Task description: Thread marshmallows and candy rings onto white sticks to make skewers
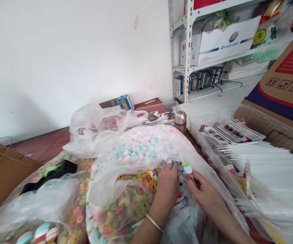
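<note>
My right hand point(202, 189) is closed round a thin skewer. Several soft candy pieces, yellow-green, blue, white and pink, are threaded on it in a candy stack point(187, 168), and the skewer's tip shows above them. Just left of it, my left hand point(167, 178) reaches down into an open bag, its fingers curled at the loose candies. Its fingertips are partly hidden, so I cannot make out what they hold. Around them lie small coloured candy rings point(136, 177) and grey-blue round candies point(180, 178). Behind both hands spreads a large clear bag of pastel candies point(141, 145).
A metal flask point(180, 122) stands behind the bags. On the right, a clear plastic bin point(212, 169) holds white sticks point(271, 176) and small packs. A black tape dispenser point(52, 173) lies on the left bags. Cardboard boxes point(6, 173) flank both sides; a white shelf point(186, 51) stands behind.
</note>
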A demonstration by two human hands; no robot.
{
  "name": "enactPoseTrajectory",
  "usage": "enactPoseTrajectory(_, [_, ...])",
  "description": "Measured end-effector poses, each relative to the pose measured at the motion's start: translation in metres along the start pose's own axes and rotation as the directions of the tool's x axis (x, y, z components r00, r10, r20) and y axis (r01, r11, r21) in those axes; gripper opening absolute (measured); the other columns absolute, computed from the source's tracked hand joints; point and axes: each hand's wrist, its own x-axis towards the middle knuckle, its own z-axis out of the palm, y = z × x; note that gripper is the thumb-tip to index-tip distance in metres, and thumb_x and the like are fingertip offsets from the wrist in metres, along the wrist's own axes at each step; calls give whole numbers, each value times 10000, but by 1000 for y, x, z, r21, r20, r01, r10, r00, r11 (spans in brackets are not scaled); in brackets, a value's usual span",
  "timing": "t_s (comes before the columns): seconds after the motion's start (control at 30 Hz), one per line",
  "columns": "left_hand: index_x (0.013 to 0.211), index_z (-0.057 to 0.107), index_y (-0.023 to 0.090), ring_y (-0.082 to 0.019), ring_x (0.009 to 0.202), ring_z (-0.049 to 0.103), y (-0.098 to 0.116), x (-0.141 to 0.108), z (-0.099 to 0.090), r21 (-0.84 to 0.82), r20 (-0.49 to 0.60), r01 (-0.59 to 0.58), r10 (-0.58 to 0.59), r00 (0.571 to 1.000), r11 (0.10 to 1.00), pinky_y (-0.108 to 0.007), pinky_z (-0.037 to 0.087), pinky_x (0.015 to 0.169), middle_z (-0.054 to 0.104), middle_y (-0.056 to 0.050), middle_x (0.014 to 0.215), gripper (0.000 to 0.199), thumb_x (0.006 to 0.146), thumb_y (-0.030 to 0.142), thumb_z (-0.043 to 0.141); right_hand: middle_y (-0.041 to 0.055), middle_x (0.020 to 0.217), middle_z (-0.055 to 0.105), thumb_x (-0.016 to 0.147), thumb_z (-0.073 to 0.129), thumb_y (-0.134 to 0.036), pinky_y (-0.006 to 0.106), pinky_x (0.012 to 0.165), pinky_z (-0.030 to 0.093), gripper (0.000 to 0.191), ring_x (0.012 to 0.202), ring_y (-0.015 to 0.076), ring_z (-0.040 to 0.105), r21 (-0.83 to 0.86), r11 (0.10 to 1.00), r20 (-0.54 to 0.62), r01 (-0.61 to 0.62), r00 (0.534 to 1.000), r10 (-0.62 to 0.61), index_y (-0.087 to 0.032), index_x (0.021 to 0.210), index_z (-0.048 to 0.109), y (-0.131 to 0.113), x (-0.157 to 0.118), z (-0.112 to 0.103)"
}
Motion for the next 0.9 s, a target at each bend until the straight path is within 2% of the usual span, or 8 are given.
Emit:
enactPoseTrajectory(0.13, [841, 677, 184, -257, 959, 632, -6, 1, -2, -16, -52, 61, -61, 997, 998, -426, 466, 959, 686, -91, 925, 179, 833, 61, 548, 89, 1114, 722, 911, 403, -283, 292, 865, 508, 397, 1009, 213, 682, -114, 993, 8, 38, 999, -37, -175, 1261, 555, 2, 2, 13])
enactPoseTrajectory(0.27, [940, 654, 182, -220, 820, 654, -8, -26, -35, -174, -145, 222, -248, 958, 959, -348, 518, 759, 688, -77, 893, 186, 899, 137, 478, 97, 1104, 674, 851, 512, -180, 316, 769, 472, 238, 976, 258, 648, -273, 959, -33, 73, 996, -85, -228, 1046, 639, -3, 0, 25])
enactPoseTrajectory(0.33, [970, 661, 180, -191, 731, 663, -7, -42, -54, -571, -45, 342, -444, 895, 746, -301, 532, 678, 704, -49, 835, 134, 890, 227, 564, 117, 1066, 646, 868, 476, -135, 328, 698, 433, 214, 902, 265, 634, -325, 944, -72, 59, 994, -86, -226, 965, 643, -7, -1, 32])
enactPoseTrajectory(0.4, [996, 687, 175, -161, 715, 675, -5, -57, -69, -864, 147, 389, -578, 802, 320, -261, 552, 664, 719, -36, 853, 198, 817, 258, 698, 129, 1010, 623, 890, 404, -96, 334, 650, 392, 259, 836, 262, 614, -337, 941, -105, 40, 991, -80, -219, 919, 631, -10, -1, 38])
enactPoseTrajectory(0.47, [969, 724, 158, -148, 769, 692, -1, -69, -79, -937, 267, 349, -636, 725, 4, -237, 572, 724, 727, -40, 894, 273, 712, 199, 809, 128, 976, 605, 887, 395, -94, 336, 646, 373, 242, 841, 267, 599, -309, 950, -118, 37, 990, -77, -212, 860, 605, -10, 0, 39])
enactPoseTrajectory(0.53, [911, 751, 140, -151, 817, 700, 3, -78, -83, -946, 305, 296, -656, 690, -129, -226, 578, 779, 731, -50, 904, 291, 640, 125, 856, 110, 960, 599, 876, 450, -145, 339, 676, 380, 155, 868, 268, 587, -242, 969, -104, 48, 992, -75, -215, 817, 574, -9, 1, 34])
enactPoseTrajectory(0.77, [907, 767, 121, -131, 752, 670, 11, -87, -60, -930, 354, 354, -516, 780, -102, -214, 548, 728, 740, -69, 835, 274, 687, 250, 869, -7, 735, 608, 840, 563, -449, 289, 646, 430, 233, 678, 173, 551, 234, 971, 102, -45, 995, 21, -216, 837, 578, -13, -2, 13])
enactPoseTrajectory(0.9, [891, 750, 131, -134, 729, 651, 9, -86, -44, -912, 366, 409, -396, 843, 29, -235, 518, 718, 725, -56, 801, 256, 725, 303, 842, -130, 503, 287, 811, 574, -569, 227, 403, 191, 352, 421, 83, 189, 473, 851, 297, -229, 950, 91, -225, 876, 535, -18, -10, 13])
